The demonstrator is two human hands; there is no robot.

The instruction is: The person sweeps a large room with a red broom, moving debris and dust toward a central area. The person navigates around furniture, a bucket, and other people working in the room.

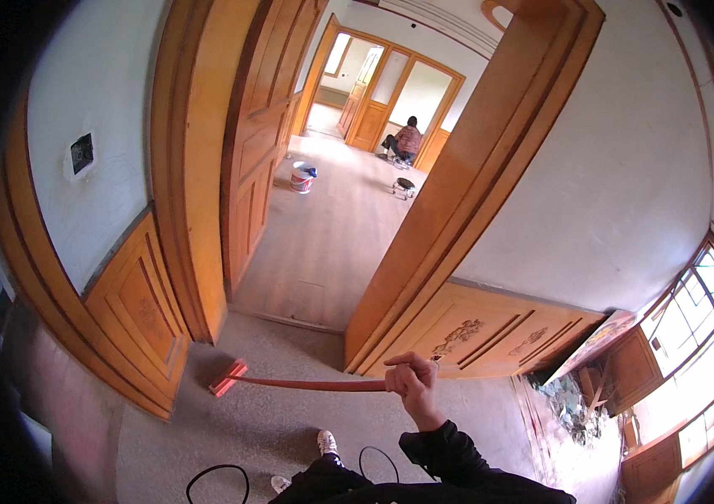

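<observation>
**Broom Held Low at the Doorway**

Head view: right hand closed around the near end of a long reddish broom handle, fingers curled over the top, thumb side toward the wall. Handle running nearly level to the left, ending in a red broom head resting on the speckled grey floor, just beside the foot of the left door jamb. Dark sleeve coming up from the lower edge; white shoes below the hand, near a loop of black cable lying on the floor. Left hand nowhere in sight.

Ahead, an open doorway framed in orange wood, its door leaf swung inward on the left. Carved wooden panelling along the base of the white walls on either side. Beyond the threshold, a pale floor with a white bucket well away, and farther off a person sitting with back turned near a second doorway, a small stool close by. Windows at the far right, rubble heaped beneath them.
</observation>
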